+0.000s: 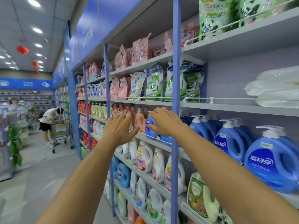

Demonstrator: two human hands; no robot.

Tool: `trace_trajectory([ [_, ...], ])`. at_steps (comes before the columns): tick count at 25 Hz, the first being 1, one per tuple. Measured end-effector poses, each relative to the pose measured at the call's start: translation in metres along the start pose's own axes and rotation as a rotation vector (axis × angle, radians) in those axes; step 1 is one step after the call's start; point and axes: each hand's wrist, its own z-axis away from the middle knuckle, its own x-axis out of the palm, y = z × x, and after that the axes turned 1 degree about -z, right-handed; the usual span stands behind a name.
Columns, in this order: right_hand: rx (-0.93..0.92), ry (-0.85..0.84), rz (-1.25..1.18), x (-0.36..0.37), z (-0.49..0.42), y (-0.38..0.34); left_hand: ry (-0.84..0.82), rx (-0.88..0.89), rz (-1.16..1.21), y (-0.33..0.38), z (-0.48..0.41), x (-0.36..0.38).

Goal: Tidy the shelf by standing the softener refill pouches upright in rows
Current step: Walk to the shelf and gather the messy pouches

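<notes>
Pink softener refill pouches (139, 50) lean unevenly on the upper shelf (145, 62), some tilted against each other. More pink pouches (118, 88) and green-and-white pouches (154, 83) stand on the shelf below. My left hand (119, 128) is raised in front of the pink bottles (139, 118), fingers spread, holding nothing. My right hand (163, 122) hovers with spread fingers in front of a blue bottle (150, 126), holding nothing. Both hands are below the pouch shelves.
A blue upright post (176, 88) divides the shelf bays just right of my right hand. Large blue pump bottles (273, 160) fill the shelf at right. White detergent jugs (144, 157) sit lower. A person bends over a cart (62, 131) down the aisle.
</notes>
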Motion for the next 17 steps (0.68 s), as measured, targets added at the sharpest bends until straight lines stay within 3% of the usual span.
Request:
trace_trajectory([
  [8,0.321,0.031,0.269,-0.068,0.041,0.129,0.185,0.396,0.31,0.154,-0.135,0.004],
  [13,0.654,-0.007,0.402,-0.119,0.111,0.182,0.245,0.636,0.442,0.253,-0.163,-0.017],
  [17,0.852,-0.031,0.467,-0.145,0.146,0.196,0.271,0.738,0.535,0.291,-0.182,-0.033],
])
